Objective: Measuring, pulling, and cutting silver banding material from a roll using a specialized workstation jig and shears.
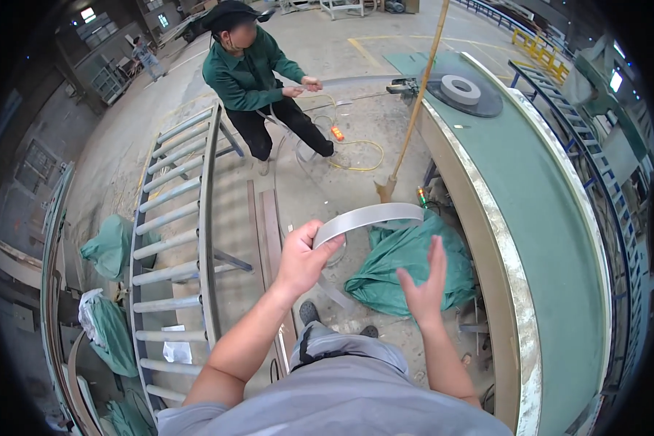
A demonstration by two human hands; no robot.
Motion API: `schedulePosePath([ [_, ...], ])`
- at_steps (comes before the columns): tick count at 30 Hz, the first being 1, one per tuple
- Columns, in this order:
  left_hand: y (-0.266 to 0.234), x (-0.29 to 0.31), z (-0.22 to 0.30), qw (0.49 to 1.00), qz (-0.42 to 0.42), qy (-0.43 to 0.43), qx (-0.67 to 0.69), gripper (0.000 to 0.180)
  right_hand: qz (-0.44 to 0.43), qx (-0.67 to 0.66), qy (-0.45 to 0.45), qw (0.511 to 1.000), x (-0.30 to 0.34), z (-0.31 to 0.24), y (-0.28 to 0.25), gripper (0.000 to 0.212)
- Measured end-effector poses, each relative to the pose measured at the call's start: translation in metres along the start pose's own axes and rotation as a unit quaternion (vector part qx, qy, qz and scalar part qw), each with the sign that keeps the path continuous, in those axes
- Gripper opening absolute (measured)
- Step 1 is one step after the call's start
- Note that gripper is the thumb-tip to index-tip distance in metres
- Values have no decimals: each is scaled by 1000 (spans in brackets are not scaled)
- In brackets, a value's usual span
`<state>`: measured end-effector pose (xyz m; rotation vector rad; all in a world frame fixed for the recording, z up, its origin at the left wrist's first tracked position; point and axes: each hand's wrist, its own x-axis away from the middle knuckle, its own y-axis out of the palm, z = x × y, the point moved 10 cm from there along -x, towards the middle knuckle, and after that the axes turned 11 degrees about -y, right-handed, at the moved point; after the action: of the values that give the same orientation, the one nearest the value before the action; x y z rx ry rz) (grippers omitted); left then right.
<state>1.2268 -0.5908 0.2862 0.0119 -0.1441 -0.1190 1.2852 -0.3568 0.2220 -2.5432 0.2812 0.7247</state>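
Left hand [307, 258] grips grey band [370, 214], left end; right hand [424, 291] apart

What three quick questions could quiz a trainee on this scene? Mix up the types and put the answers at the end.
1. Which of the camera wearer's hands grips the grey loop?
2. True or false: the right hand is clenched in a fist.
3. Fill the gap: on the dark disc atop the green surface sits a ____.

Key:
1. The left hand.
2. False; the right hand is open, with its thumb held away from the fingers.
3. Pale ring-shaped roll.
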Motion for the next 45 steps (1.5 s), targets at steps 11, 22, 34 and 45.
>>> schedulePosePath([
  [11, -84, 71, 94, 944, 103, 284, 129, 4, -282, -197, -38, 938, -69, -31, 96, 20],
  [22, -142, 37, 0, 838, 222, 93, 489, 22, -93, -387, 8, 917, -49, -73, 120, 14],
  [34, -89, 118, 36, 736, 505, 301, -335, 31, -143, -413, 101, 894, -57, -96, 105, 25],
  [45, -37, 71, -51, 990, 63, 80, 93, 41, -169, -373, -16, 912, -40, -131, 119, 17],
])
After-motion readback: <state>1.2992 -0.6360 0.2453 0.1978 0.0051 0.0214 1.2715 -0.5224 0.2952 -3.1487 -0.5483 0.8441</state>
